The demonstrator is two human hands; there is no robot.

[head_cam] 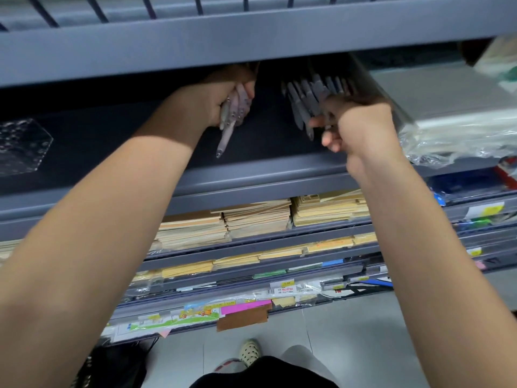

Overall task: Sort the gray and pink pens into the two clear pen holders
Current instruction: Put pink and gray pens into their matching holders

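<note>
Shelving [251, 175] of gray metal runs across the view, and its dark middle shelf carries the work. At the far left of that shelf lies a clear plastic piece [22, 147] with a bubbled look, well apart from both hands; whether it is one of the pen holders cannot be told.

Right of it, the left hand [212, 99] reaches in under the shelf above, its fingers [247, 79] curled tight round a bundle of pink pens [236, 107]. The pens point down toward the person, and one sticks out lower than the others, with its tip over the dark shelf.

Further right, apart from the pink bundle, a cluster of gray pens [305, 96] stands tilted, fanned out and tips down. The right hand [363, 121] grips this cluster from the right, its fingers bent round the pens. Any holder around the gray pens is hidden.

Just beside that hand, plastic-wrapped packs [453, 124] lie on the shelf. On the lower shelves sit stacks of tan envelopes [251, 219].
</note>
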